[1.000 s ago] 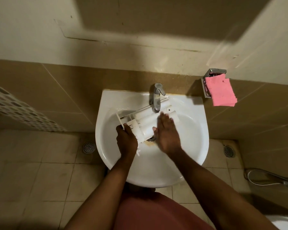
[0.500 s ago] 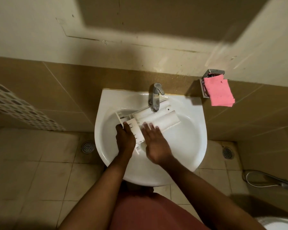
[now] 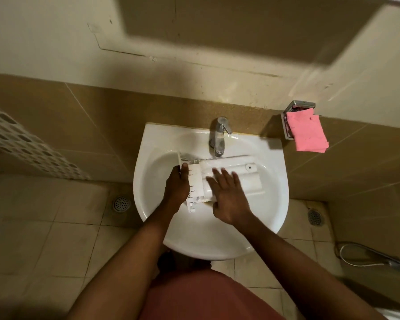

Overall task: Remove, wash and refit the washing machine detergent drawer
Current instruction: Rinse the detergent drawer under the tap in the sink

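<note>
Two hands on drawer (image 3: 249,181), lying across sink (image 3: 217,248) below tap (image 3: 219,137) at 12 o'clock. Left hand (image 3: 176,188) grips drawer's 9 o'clock end, thumb curled over the edge. Right hand (image 3: 229,197) flat on top, fingers spread. Likely risks: wet plastic slipping from grip, water splashing off onto floor.

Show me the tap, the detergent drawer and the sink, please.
tap (image 3: 218,137): head view, on its chrome body.
detergent drawer (image 3: 247,179): head view, on its rounded right part.
sink (image 3: 271,147): head view, on its back right rim.
</note>
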